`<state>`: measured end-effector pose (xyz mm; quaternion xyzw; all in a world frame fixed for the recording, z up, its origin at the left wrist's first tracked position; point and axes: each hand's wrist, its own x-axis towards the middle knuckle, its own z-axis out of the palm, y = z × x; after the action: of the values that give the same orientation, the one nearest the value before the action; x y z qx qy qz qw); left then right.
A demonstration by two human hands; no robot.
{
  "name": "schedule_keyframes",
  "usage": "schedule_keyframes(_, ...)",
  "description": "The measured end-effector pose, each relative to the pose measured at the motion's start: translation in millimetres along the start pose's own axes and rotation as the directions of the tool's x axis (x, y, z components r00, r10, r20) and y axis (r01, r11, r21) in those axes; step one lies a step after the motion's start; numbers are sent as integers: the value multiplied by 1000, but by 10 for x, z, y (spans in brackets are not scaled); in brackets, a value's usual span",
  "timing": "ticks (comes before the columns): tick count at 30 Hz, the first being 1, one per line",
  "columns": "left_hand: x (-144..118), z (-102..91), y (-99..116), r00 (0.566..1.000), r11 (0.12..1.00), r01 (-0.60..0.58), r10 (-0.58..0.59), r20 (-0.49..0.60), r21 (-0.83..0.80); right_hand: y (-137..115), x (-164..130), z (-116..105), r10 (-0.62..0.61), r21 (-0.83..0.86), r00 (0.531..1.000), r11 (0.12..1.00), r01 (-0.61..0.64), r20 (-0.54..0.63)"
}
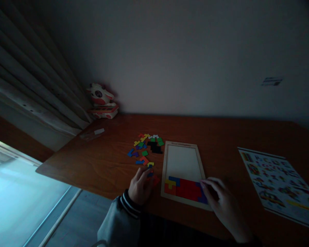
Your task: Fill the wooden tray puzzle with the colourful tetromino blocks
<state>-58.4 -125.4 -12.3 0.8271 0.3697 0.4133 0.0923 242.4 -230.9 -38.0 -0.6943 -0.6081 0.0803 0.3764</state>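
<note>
**Fingers on the loose pieces and the tray**

Fingers (147, 171) of our left hand (140, 187) curl over small blue and red wooden puzzle pieces (151, 175) on the brown wooden tabletop (105, 164); whether they grip one we cannot tell. Our right hand (221, 199) lies spread and holds nothing, fingertips on the pale wooden-framed puzzle tray (165, 161) at its filled near row of red, blue and yellow pieces (185, 188). We judge the picking step in hand; the next move calls for lifting a piece and turning it to fit. A heap of coloured loose pieces (146, 147) lies just beyond, a printed pattern sheet (278, 181) well apart.
</note>
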Motion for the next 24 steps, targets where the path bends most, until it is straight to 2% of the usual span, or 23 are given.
schedule_keyframes(3,-38,127,59,999,995,0,5,49,-95,-1,3,2,-3,5,1000,1000,3,-6)
schedule_keyframes(6,-48,215,114,998,988,63,-59,34,-142,-3,8,2,-5,13,1000,1000,5,-10)
schedule_keyframes(9,24,272,190,996,988,91,-89,23,-123,2,8,5,5,11,1000,1000,-5,-6)
schedule_keyframes(14,176,381,241,991,990,108,-100,93,-87,14,-5,9,15,-2,1000,1000,-15,8)
schedule_keyframes(19,172,470,204,990,995,64,-73,121,72,7,-12,4,9,-2,1000,1000,-9,2)
schedule_keyframes(22,136,448,226,993,996,12,-23,117,87,-10,-6,-6,1,-5,1000,1000,-1,2)
schedule_keyframes(24,116,415,256,985,996,-43,30,169,74,-21,-1,-12,3,-1,1000,1000,-3,5)
